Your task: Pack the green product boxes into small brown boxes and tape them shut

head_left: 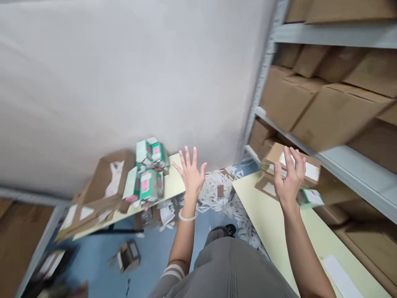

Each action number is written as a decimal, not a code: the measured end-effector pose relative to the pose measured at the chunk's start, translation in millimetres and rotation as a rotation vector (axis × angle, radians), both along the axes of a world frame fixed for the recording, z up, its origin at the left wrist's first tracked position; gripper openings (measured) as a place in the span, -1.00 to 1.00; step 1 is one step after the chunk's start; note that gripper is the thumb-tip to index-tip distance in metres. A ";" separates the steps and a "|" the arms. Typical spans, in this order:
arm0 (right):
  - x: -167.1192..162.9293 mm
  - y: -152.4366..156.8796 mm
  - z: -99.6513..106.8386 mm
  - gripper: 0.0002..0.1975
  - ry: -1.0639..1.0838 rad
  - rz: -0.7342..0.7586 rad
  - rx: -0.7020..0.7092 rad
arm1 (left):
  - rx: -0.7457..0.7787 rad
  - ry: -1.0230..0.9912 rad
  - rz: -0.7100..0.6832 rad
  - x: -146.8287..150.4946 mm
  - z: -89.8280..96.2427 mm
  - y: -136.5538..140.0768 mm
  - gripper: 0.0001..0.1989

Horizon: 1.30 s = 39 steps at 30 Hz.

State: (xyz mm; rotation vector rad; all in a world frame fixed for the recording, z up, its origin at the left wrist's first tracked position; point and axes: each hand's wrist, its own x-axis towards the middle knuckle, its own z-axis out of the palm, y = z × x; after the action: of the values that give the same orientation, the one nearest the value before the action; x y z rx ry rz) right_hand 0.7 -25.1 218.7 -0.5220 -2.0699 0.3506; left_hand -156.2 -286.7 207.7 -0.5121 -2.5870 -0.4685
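Note:
My left hand [192, 177] is raised with its fingers spread and nothing in it. Left of it, several green and white boxes [145, 184] with pink patches are stacked on a pale yellow table [174, 177]. My right hand [290, 178] is held up over a second yellow table [252, 203], fingers apart and holding nothing visible. Behind it are brown cardboard boxes [310, 167] with white labels, and a small green and white box [312, 198] shows beside the wrist. Whether the right hand touches these boxes I cannot tell.
Metal shelving [356, 163] packed with large cartons [350, 111] rises on the right. An opened carton [102, 178] with white paper stands on the left table. Shredded paper [217, 190] covers part of the blue floor [155, 256]. A small box [128, 254] lies there too.

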 end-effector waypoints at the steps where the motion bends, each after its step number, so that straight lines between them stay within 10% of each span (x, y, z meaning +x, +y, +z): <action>1: -14.6 -11.9 -3.1 -0.43 -0.022 0.047 -0.032 | 0.002 -0.008 0.080 4.9 -3.5 -22.6 -0.29; 12: -81.2 -138.7 -70.1 -0.18 -0.363 0.501 -0.379 | 0.124 -0.176 0.969 102.6 -61.4 -220.6 -0.28; 23: -90.4 -244.2 -69.8 -0.25 -0.281 0.800 -0.299 | 0.201 -0.191 1.182 153.9 -56.8 -320.5 -0.27; 39: -119.9 -527.1 -89.1 -0.30 -0.273 1.020 -0.335 | 0.116 -0.226 1.130 164.2 -84.6 -537.2 -0.33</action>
State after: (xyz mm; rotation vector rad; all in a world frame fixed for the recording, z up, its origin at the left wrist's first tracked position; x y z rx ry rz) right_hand -119.2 -552.2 129.7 0.3788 -2.4202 1.2834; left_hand 8.0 -824.0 123.1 1.0578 -2.5287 -0.2565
